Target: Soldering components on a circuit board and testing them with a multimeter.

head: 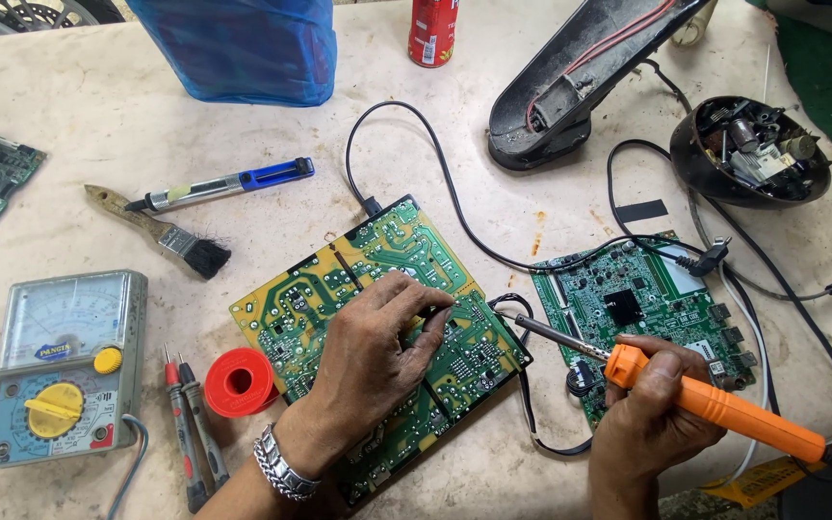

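Right hand (649, 404), near right: gripping orange soldering iron (715, 404), tip angling left toward yellow-green circuit board (377, 289). Left hand (368, 361), centre: lying palm-down on that board, fingers curling, pressing. Far right: second green board (642, 299) lying flat.

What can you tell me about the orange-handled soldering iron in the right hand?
The orange-handled soldering iron has a long, plastic-looking grip with a flared collar, then a thin metal shaft ending in a dark tip. The right hand grips it near the collar, pen-like. It lies slanted, handle toward the lower right, tip pointing up-left to the right edge of the large green and yellow circuit board; whether it touches cannot be told. A dark cord leaves its rear end.
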